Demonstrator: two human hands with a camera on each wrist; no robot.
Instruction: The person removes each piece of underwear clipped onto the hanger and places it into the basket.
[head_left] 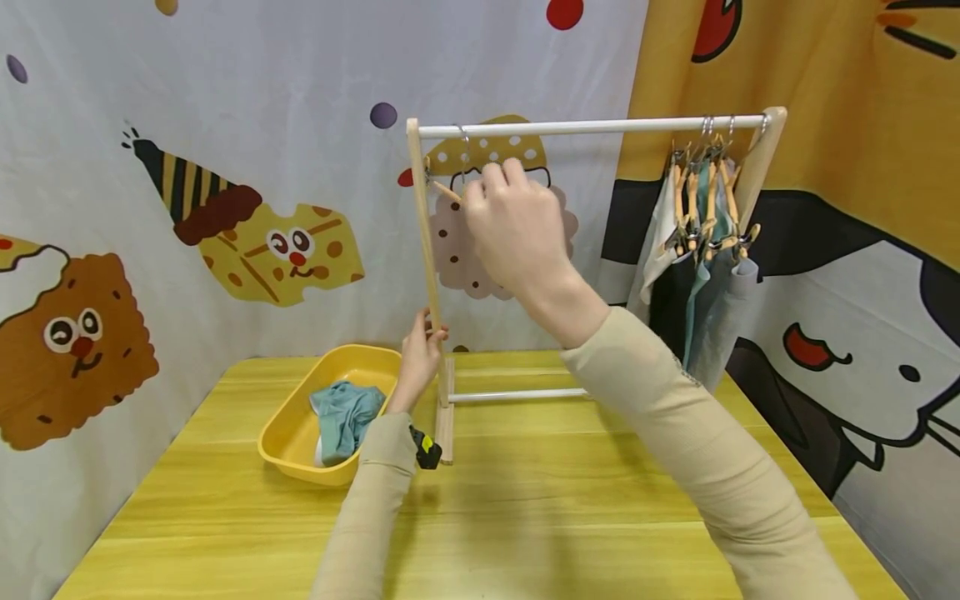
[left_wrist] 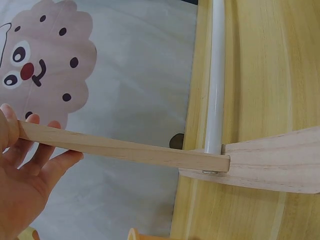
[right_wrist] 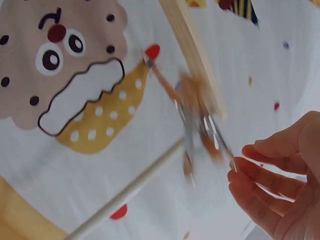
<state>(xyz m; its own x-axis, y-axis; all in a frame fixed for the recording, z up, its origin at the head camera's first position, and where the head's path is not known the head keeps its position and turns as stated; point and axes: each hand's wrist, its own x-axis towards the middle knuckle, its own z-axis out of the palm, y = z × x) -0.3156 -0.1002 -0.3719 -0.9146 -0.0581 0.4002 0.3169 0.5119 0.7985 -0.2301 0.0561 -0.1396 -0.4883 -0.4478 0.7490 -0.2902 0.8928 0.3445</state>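
Wooden hanger is hung by its metal hook near the left end of the white top rail, the hook being directed upward. Of its long axis, only one arm is seen in the head view: it is inclined, with its higher end pointed left, toward the left post; the remainder is covered by the right hand.

At the far left, one yellow basin is placed on the table, and one crumpled teal cloth is contained in it. Next, the left post is gripped in its lower half by the left hand, whose thumb and fingers are laid around the wood. Further right, the right hand is raised just below the top rail, its back turned to the head camera, its fingers loosely bent. A narrow gap is left between thumb and fingers, and nothing is seen pinched; whether the blurred hanger is touched by the fingertips cannot be told.

Beside the right post, several clip hangers are crowded; at least three hooks and three garments can be counted.
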